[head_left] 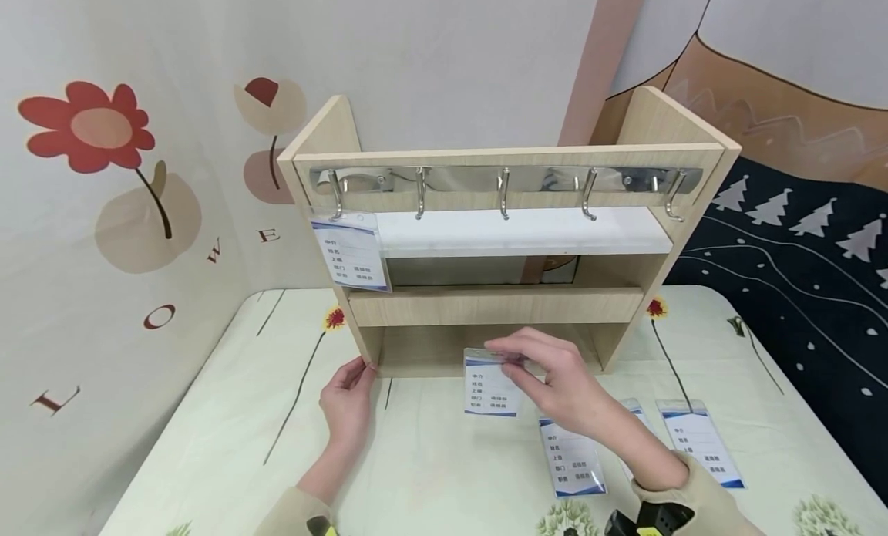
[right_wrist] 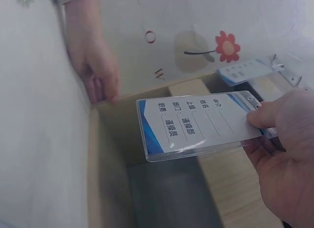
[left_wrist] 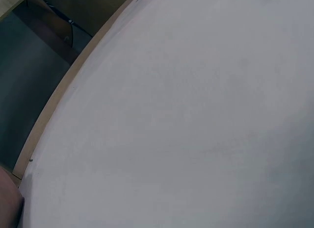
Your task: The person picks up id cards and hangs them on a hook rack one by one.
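My right hand [head_left: 558, 374] pinches the top end of a clear-sleeved badge card [head_left: 491, 385] between thumb and fingers. In the right wrist view this badge [right_wrist: 196, 122] is held in front of the shelf's lower compartment, its printed side showing. My left hand [head_left: 349, 401] grips the bottom left front corner of the wooden shelf [head_left: 496, 308], seen also in the right wrist view. A metal hook rail [head_left: 461, 180] runs across the shelf's top board. From its leftmost hook [head_left: 336, 195] hangs another badge [head_left: 352, 252]. The left wrist view shows mostly pale tablecloth.
On the tablecloth [head_left: 229, 443] to the right lie a badge [head_left: 572, 459], another badge [head_left: 704, 443] farther right, and one partly hidden under my right forearm. The other hooks on the rail carry nothing. A patterned curtain [head_left: 451, 65] stands behind the shelf.
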The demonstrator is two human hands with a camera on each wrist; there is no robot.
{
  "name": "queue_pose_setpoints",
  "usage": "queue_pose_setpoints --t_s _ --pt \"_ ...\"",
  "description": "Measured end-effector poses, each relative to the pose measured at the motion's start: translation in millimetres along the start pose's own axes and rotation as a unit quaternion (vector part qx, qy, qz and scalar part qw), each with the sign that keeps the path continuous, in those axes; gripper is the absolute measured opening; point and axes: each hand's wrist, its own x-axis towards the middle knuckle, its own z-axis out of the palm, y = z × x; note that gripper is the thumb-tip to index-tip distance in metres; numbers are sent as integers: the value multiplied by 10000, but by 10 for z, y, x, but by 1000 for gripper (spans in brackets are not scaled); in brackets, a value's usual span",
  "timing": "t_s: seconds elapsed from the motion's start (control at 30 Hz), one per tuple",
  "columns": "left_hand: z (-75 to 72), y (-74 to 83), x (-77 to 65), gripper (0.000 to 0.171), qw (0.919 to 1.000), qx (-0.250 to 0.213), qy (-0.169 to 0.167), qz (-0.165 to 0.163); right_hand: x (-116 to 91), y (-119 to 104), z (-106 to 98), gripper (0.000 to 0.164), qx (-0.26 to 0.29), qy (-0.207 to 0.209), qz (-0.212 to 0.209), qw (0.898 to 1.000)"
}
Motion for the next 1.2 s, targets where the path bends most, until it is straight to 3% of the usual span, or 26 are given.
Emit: queue_pose_setpoints --t_s 0.57,0.93,1.2 --pt "11 29 -14 27 10000 47 -31 -81 297 -200 -34 35 107 267 -704 9971" --pt "10 13 5 27 10000 13 -2 -9 549 -291 -62 40 54 226 -992 9948" --pt "5 8 6 27 9999 30 -29 -141 661 -324 -46 32 63 243 -1205 9924"
